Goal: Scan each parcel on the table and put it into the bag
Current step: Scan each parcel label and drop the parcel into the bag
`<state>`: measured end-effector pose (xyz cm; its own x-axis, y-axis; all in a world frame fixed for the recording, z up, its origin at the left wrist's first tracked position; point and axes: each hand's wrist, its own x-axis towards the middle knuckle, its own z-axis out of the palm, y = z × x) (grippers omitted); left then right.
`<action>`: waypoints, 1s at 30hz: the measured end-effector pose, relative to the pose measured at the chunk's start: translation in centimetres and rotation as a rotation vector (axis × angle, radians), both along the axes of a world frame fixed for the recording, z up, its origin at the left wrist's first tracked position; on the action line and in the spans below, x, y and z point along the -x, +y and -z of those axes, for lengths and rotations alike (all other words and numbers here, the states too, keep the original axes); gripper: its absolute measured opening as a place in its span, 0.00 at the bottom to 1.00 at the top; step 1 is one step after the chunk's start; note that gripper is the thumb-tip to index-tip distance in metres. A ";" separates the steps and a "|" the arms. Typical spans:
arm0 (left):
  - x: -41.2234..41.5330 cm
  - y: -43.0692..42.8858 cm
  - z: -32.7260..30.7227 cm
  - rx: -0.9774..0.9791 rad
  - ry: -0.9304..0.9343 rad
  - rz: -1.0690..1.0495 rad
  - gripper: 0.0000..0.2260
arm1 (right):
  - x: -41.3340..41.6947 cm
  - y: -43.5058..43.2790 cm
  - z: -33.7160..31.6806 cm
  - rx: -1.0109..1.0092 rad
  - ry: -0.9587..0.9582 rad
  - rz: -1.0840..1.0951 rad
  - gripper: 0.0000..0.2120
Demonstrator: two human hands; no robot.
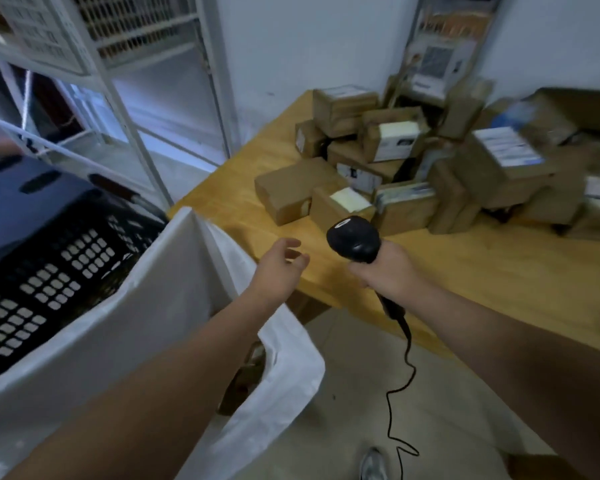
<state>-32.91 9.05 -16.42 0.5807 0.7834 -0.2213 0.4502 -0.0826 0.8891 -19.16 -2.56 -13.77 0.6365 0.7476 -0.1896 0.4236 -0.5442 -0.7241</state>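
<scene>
Gripped in the right hand (392,273): a black handheld scanner (354,239), matte, with a bulbous rounded head bearing a small pale mark on top and a slimmer handle hidden mostly inside the curled fingers. Held above the near edge of the wooden tabletop (499,271), not touching it. Long axis tilted, running from the handle's lower end near the wrist up and away to the head, leaning slightly leftward; head aimed toward the heap of parcels (395,161) farther back on the tabletop. Trailing from the handle's base, a thin black cable (400,375), hanging in loose bends toward the floor. Left hand (276,271) loose and empty, fingers spread and lightly bent, hovering over the tabletop's corner, just beside the rim of the white bag (174,265). Parcels mostly brown cardboard boxes, several with white labels, stacked and leaning at mixed angles, blurred toward the right. Nearest of them, a flat brown box (291,190) and, touching it, a smaller box with a pale label (340,206), just beyond the scanner's head. Bag standing open at the tabletop's left corner, something brown dimly visible in its mouth, too dark to name. Left of the bag, a black perforated crate (49,271); behind, a white metal rack (136,98). Bottom edge, a grey shoe (373,464) on the floor.
</scene>
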 end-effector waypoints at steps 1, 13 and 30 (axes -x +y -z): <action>-1.5 -0.6 -1.1 -0.013 -0.008 0.018 0.16 | -1.3 -1.1 -0.8 -0.001 0.004 0.030 0.07; -19.4 -6.7 -5.9 -0.051 -0.046 0.163 0.17 | -16.6 -11.5 -4.5 -0.197 0.111 0.390 0.06; -34.7 -6.2 -7.1 0.034 0.041 0.221 0.39 | -29.6 -9.8 -3.2 -0.601 0.520 0.712 0.30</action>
